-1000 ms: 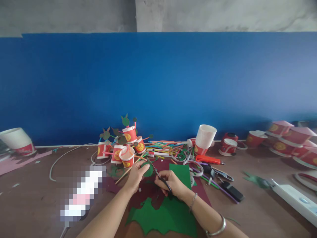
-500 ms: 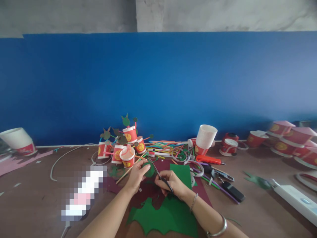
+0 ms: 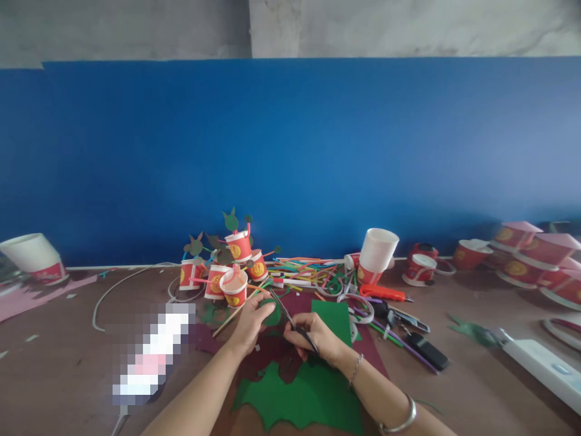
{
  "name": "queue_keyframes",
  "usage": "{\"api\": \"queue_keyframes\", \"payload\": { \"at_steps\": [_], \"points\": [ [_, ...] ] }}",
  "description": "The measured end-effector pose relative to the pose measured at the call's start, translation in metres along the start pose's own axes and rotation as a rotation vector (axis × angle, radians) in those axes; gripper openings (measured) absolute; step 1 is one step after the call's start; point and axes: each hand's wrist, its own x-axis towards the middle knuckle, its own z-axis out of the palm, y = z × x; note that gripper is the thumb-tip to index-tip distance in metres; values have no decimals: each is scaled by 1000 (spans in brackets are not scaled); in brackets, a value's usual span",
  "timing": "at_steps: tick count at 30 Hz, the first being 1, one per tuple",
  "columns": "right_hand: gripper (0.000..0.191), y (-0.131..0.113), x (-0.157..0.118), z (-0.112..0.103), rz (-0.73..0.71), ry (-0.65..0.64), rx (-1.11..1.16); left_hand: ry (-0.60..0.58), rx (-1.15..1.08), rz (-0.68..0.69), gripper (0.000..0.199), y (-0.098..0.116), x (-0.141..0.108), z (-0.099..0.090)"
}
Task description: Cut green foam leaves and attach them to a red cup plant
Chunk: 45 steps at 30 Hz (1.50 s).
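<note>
Between the thumb and fingers of my left hand (image 3: 252,320) is a small green paper piece (image 3: 273,313) with a rounded edge. My right hand (image 3: 314,336) is closed around the dark handles of a pair of scissors (image 3: 287,315). The blades point up and left, close beside the green piece; whether they touch it I cannot tell. Below my hands lies a larger green paper sheet (image 3: 302,396) with a scalloped cut edge. Under it is dark red paper (image 3: 374,351). Another green sheet (image 3: 330,315) sits by my right hand.
Red-and-white paper cups (image 3: 233,287) with straws and green paper shapes stand behind my left hand. Colourful straws (image 3: 302,266) lie along the wall. A cup stack (image 3: 376,251), an orange utility knife (image 3: 382,293), a tape roll (image 3: 358,309) and keys (image 3: 424,350) are to the right.
The scissor blades have shifted very slightly beside the green paper piece. Both hands stay in nearly the same place.
</note>
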Motion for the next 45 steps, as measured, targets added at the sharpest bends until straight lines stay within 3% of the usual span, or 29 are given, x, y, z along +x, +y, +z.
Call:
{"api": "queue_keyframes", "payload": {
  "at_steps": [21, 26, 30, 32, 36, 40, 45],
  "points": [
    [29, -3, -1, 2, 12, 21, -38, -20, -24, 14, 21, -2, -1, -2],
    [29, -4, 1, 4, -10, 147, 13, 33, -31, -12, 24, 0, -1, 0],
    [27, -4, 3, 0, -134, 460, 155, -20, 165, 23, 20, -1, 0, 2],
    [25, -4, 3, -2, -184, 554, 191, -83, 312, 81, 18, -5, -1, 5],
    [25, -5, 2, 0, -209, 560, 156, -197, 534, 226, 22, -15, -6, 12],
    [26, -4, 2, 3, -224, 516, 103, -295, 575, 269, 27, -21, -8, 14],
    [32, -4, 1, 4, -204, 526, 106, -127, 684, 326, 26, -24, -3, 6]
  ]
}}
